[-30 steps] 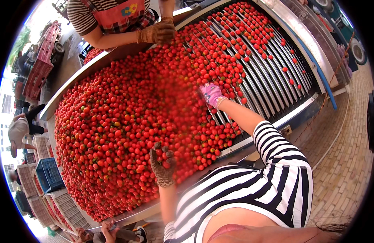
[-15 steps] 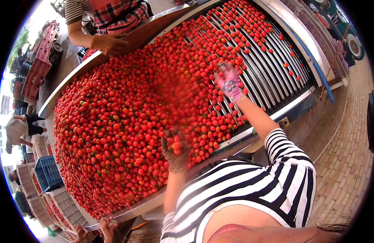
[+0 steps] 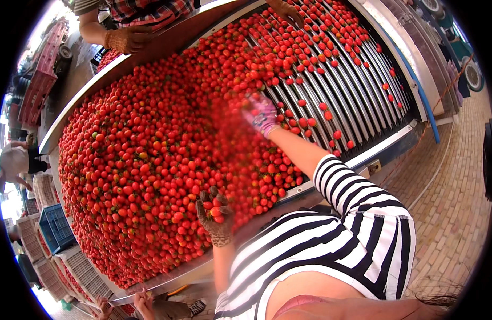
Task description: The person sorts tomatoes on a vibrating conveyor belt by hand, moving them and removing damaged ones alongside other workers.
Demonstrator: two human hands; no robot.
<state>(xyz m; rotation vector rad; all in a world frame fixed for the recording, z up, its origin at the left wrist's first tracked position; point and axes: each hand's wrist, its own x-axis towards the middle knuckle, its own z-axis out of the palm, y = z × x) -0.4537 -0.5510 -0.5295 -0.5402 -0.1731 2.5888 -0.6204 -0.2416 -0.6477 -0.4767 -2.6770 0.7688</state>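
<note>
A deep heap of red cherry tomatoes [image 3: 144, 170] fills the tray and runs up to metal rollers [image 3: 358, 101]. My left hand [image 3: 216, 216], in a brown patterned glove, is cupped palm up at the near side of the heap, with a few tomatoes held in its curled fingers. Over the edge where the heap meets the rollers, my right hand [image 3: 262, 114] in a pink glove lies with fingers stretched out among the tomatoes. Its fingertips are partly blurred. A hazy patch blurs the tomatoes between my hands.
Across the tray, a co-worker's gloved hand [image 3: 127, 40] rests by the wooden side board; another gloved hand [image 3: 286, 12] reaches over the rollers. At lower left are bare hands [image 3: 144, 303] by the metal rim, plus stacked crates [image 3: 89, 272] and a blue crate [image 3: 57, 226].
My right hand has swept left from the rollers to the heap's edge, baring more rollers. My left hand has shifted slightly left and down, still holding tomatoes. A co-worker's gloved hand now reaches over the rollers.
</note>
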